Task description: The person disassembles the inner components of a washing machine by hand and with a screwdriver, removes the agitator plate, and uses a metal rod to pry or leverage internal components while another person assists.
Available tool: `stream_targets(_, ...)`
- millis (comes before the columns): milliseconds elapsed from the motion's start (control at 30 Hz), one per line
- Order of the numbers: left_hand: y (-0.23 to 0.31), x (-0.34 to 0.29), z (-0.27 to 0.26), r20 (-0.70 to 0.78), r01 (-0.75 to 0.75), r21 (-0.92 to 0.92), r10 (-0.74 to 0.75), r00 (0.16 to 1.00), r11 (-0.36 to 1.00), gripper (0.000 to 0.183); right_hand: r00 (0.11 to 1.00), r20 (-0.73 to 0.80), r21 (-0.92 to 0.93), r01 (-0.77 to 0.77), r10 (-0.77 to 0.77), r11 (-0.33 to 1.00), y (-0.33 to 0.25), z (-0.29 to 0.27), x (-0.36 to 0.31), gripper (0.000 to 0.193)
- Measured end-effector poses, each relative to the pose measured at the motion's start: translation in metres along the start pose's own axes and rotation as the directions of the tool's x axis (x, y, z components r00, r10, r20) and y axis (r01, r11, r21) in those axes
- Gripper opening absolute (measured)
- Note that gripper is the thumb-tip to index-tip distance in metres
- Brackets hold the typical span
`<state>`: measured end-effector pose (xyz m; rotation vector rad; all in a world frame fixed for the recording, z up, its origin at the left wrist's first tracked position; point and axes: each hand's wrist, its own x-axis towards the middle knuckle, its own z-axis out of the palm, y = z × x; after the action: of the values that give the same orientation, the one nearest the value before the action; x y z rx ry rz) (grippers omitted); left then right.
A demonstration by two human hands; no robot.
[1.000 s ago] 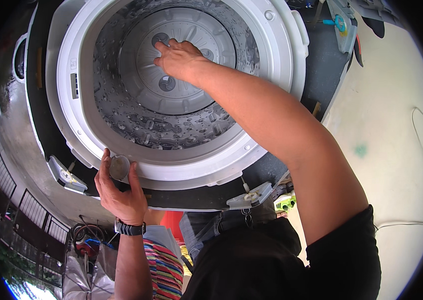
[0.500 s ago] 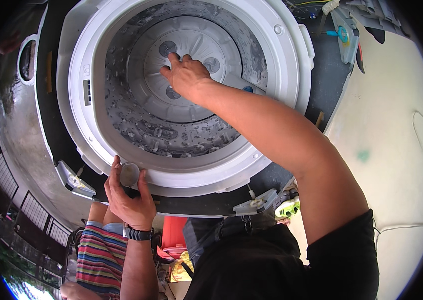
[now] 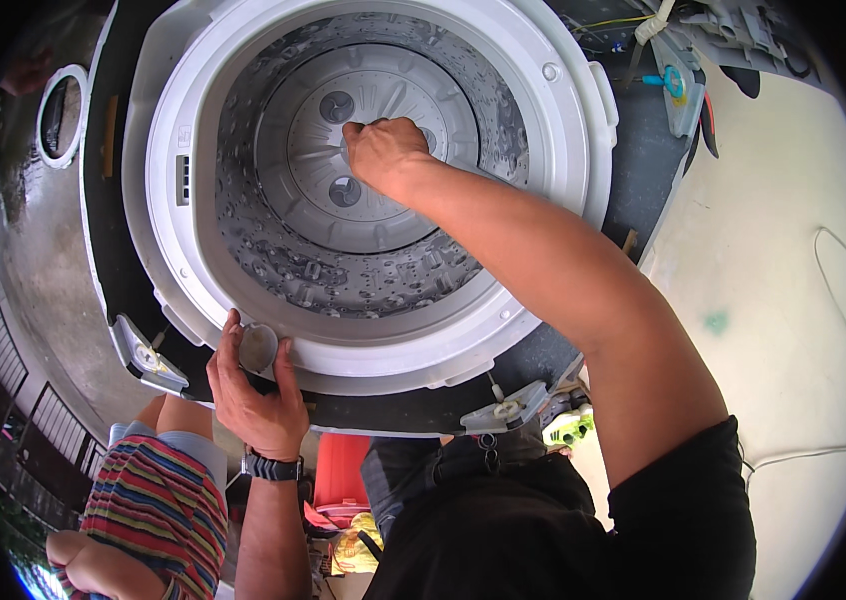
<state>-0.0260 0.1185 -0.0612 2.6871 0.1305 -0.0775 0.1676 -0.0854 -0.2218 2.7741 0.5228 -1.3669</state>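
An open top-load washing machine has a white tub ring point(image 3: 178, 270) around its drum point(image 3: 343, 285). At the drum's bottom lies a grey pulsator point(image 3: 308, 170) with round swirled vents. My right hand point(image 3: 389, 155) reaches in over the pulsator's middle, fingers curled in; what they hold, if anything, is hidden. At the ring's near left edge, my left hand point(image 3: 261, 395) grips a small round greyish cap point(image 3: 258, 348) between thumb and fingers. My left wrist wears a dark watch.
Clear plastic corner brackets point(image 3: 148, 355) sit around the machine's dark top edge. A person in striped clothing point(image 3: 158, 510) is at lower left. A red plastic item point(image 3: 341, 470) stands beneath. To the right, a thin cable point(image 3: 803, 457) crosses the pale floor.
My right hand's spread fingers have curled in over the pulsator's middle. My left hand keeps its hold on the cap. The person in stripes has shifted left, and the view has moved slightly.
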Motion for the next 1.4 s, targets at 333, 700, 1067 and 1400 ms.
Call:
stream_targets(333, -0.003, 0.000, 0.003, -0.039, -0.046, 0.016, 0.047, 0.998, 0.999, 0.065, 0.994, 0.066, 0.167, -0.101, 0.091, 0.981, 0.030, -0.015, 0.004, 0.049)
stream_targets(700, -0.001, -0.003, 0.001, -0.020, 0.000, -0.013, 0.000, 1.000, 1.000, 0.060, 0.993, -0.097, 0.159, -0.058, 0.074, 0.986, 0.019, -0.006, 0.003, 0.049)
stream_targets(1067, -0.001, -0.003, 0.002, -0.023, -0.005, -0.001, 0.005, 1.000, 1.000, 0.060, 1.000, -0.011, 0.066, -0.013, 0.014, 0.998, 0.020, -0.015, -0.001, 0.050)
stream_targets(1400, 0.000, -0.002, 0.000, -0.020, 0.006, 0.007, -0.006, 1.000, 1.000, 0.058, 0.999, -0.004, 0.040, -0.047, 0.047, 0.998, 0.016, -0.009, -0.002, 0.045)
